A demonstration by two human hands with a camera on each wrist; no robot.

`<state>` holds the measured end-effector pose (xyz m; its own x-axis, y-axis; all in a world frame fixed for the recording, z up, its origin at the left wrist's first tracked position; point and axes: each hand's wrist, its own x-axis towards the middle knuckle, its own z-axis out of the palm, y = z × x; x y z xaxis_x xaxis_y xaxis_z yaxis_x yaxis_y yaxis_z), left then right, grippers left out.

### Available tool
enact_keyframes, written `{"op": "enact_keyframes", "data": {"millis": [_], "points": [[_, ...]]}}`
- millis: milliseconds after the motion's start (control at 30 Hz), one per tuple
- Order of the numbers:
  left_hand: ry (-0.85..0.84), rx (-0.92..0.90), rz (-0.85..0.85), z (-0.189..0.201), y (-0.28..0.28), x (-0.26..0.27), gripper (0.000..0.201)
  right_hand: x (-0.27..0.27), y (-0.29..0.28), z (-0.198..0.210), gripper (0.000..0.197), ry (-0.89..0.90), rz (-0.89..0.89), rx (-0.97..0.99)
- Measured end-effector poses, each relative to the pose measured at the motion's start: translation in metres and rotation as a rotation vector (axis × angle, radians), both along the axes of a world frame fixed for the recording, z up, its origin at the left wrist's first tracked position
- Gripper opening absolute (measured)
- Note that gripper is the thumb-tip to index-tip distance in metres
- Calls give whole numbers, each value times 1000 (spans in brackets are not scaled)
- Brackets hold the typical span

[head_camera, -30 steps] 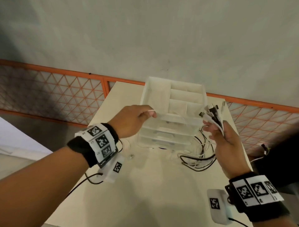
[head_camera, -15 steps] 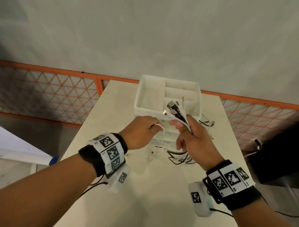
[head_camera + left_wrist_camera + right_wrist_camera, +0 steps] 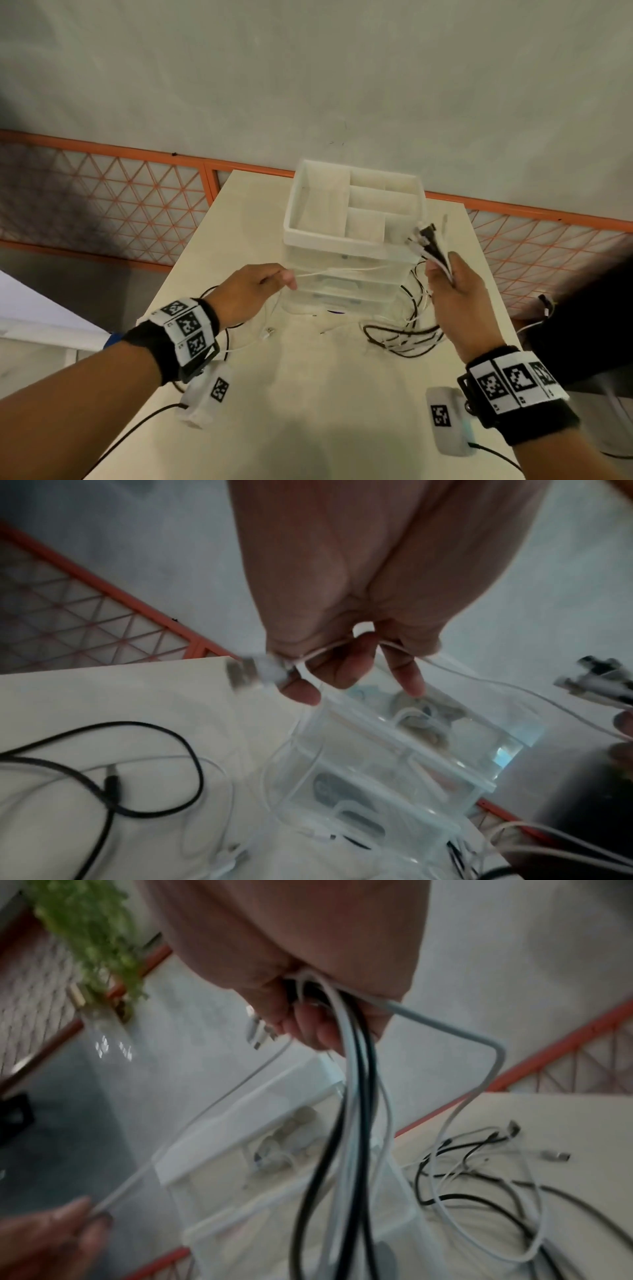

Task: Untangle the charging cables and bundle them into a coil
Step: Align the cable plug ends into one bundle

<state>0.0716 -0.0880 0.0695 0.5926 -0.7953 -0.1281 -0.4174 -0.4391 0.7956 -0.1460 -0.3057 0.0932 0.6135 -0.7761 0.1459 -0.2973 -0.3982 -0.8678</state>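
left hand [image 3: 251, 291] pinches white cable [image 3: 346, 270] | right hand [image 3: 454, 294] grips cable bundle [image 3: 430, 245]

Head view: soft, even, dim indoor light; faint shadows on the table [image 3: 308, 394] under both arms. Straight edges bow toward the frame borders. Both wrist views are motion-blurred and grainy; the plug [image 3: 251, 673] smears, and the plant [image 3: 89, 934] is out of focus.

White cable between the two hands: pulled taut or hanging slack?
Taut. The white cable runs nearly straight from the left hand to the right hand, without drooping.
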Motion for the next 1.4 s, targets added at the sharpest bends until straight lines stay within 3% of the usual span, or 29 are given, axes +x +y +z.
{"op": "enact_keyframes", "data": {"millis": [67,167,267,333,400,533,633,800,867,1100,1167,1300,1400], "points": [[-35,54,-64,-1,2,-2,32,-1,3,-1,16,109,19,-31],[-152,127,-249,12,-9,-19,25,9,22,7,15,101,116,5],[-247,-11,-369,24,-33,-45,18,27,53,9,17,110,292,10],[-217,-68,-348,29,-45,-55,21,34,69,-1,16,41,368,71],[-160,-69,-306,28,-46,-53,21,34,68,-10,15,-41,314,130],[-54,-32,-212,21,-27,-33,17,21,49,-11,31,-119,218,285],[-13,-86,-190,29,-25,-33,19,16,48,-7,19,-53,291,288],[-23,-96,-140,42,-39,-44,67,22,57,-7,22,78,427,264],[65,-134,-107,44,-39,-44,70,21,58,-7,24,44,402,318],[648,-301,-68,48,-40,-52,66,21,64,-3,30,2,398,424],[716,-337,-17,51,-44,-57,62,26,67,-4,30,1,388,429],[335,-239,-72,48,-51,-64,69,34,71,-9,33,55,441,303],[76,-230,-14,35,-58,-64,36,40,72,-13,22,177,516,150]]}}
